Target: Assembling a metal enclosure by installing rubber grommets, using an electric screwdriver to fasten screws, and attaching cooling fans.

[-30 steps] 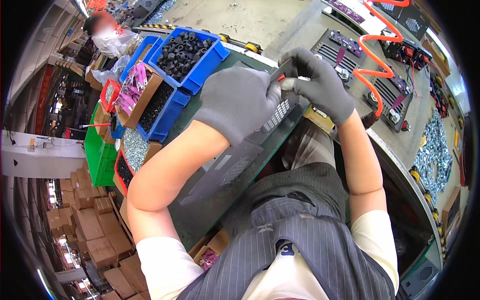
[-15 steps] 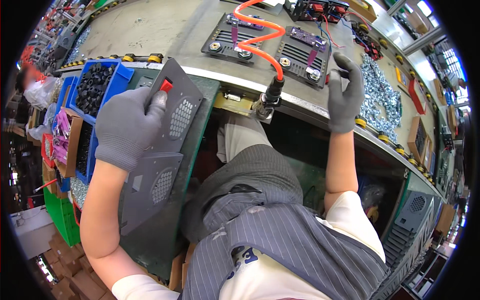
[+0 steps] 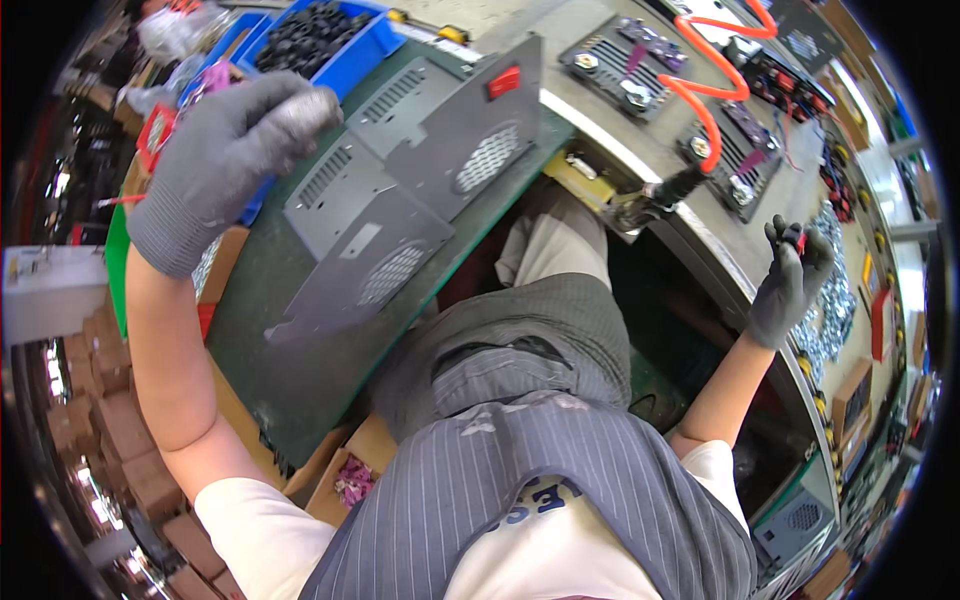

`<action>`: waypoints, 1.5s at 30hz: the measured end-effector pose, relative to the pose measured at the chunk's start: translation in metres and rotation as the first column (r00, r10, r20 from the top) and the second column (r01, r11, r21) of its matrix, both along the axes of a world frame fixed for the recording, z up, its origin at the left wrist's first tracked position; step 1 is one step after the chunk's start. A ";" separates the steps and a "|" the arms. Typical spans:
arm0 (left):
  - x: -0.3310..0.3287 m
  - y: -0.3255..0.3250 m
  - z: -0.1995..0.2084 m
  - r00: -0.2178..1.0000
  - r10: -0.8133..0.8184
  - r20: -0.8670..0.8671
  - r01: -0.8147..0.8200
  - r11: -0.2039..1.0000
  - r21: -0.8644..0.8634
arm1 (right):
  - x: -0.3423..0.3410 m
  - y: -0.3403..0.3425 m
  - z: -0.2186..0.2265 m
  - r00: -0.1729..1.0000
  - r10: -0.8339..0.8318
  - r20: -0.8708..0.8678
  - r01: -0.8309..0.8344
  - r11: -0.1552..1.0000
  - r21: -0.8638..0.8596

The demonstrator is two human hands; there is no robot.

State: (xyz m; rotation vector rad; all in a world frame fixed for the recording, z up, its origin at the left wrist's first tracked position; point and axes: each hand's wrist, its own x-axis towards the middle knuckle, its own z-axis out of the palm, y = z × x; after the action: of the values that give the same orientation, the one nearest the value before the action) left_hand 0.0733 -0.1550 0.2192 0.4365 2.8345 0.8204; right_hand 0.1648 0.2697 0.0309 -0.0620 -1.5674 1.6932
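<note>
My left hand (image 3: 235, 165), in a grey glove, is raised beside the bent metal panels. Its thumb and fingers are drawn together, and whatever is between them, if anything, is hidden. A dark grey panel (image 3: 420, 150) stands upright with a red rocker switch (image 3: 504, 83) set in it and a honeycomb vent below. Nearer me, a second similar panel (image 3: 335, 270) has a square cutout and no switch. At the right, my gloved right hand (image 3: 792, 285) pinches a small red and black part (image 3: 796, 238) in its fingertips, over the bench edge.
A blue bin (image 3: 375, 45) of black plastic pieces stands at the far left. An orange coiled hose (image 3: 710, 90) ends in a tool (image 3: 650, 200) at the bench edge. Slotted plates (image 3: 610, 70) with purple circuit boards lie beyond; silvery screws (image 3: 830, 300) are piled at right.
My left hand has let go of the panel with the red switch and moved up and left of it. My right hand now shows a small part in its fingertips. The whole view has shifted.
</note>
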 end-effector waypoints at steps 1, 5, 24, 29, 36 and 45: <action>0.007 -0.010 -0.001 0.998 -0.009 0.062 0.009 1.000 -0.003 | -0.001 -0.025 0.010 0.998 0.052 -0.041 -0.052 0.999 0.014; 0.044 -0.026 -0.014 0.994 -0.050 0.095 0.055 0.997 -0.045 | -0.015 -0.090 0.027 0.864 0.412 0.288 -0.490 0.820 0.296; 0.086 -0.014 -0.043 0.974 -0.156 -0.167 0.078 0.915 -0.397 | -0.031 -0.262 0.045 0.252 0.963 0.093 -0.774 0.258 -0.579; 0.084 -0.014 -0.047 0.953 -0.195 -0.232 0.098 0.923 -0.372 | -0.032 -0.260 0.041 0.341 0.936 0.088 -0.826 0.343 -0.447; 0.081 -0.010 -0.052 0.961 -0.156 -0.229 0.046 0.905 -0.422 | -0.050 -0.243 0.082 0.917 0.386 0.099 -0.319 0.563 0.762; 0.080 -0.006 -0.055 0.928 -0.114 -0.355 -0.046 0.910 -0.413 | -0.089 -0.247 0.107 0.796 0.566 0.214 -0.338 0.122 0.933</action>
State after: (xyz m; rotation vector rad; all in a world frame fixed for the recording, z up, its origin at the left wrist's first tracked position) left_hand 0.1535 -0.1610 0.1646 0.6299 3.2129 0.1093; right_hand 0.0758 0.0232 0.1379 1.3455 -2.3408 0.7336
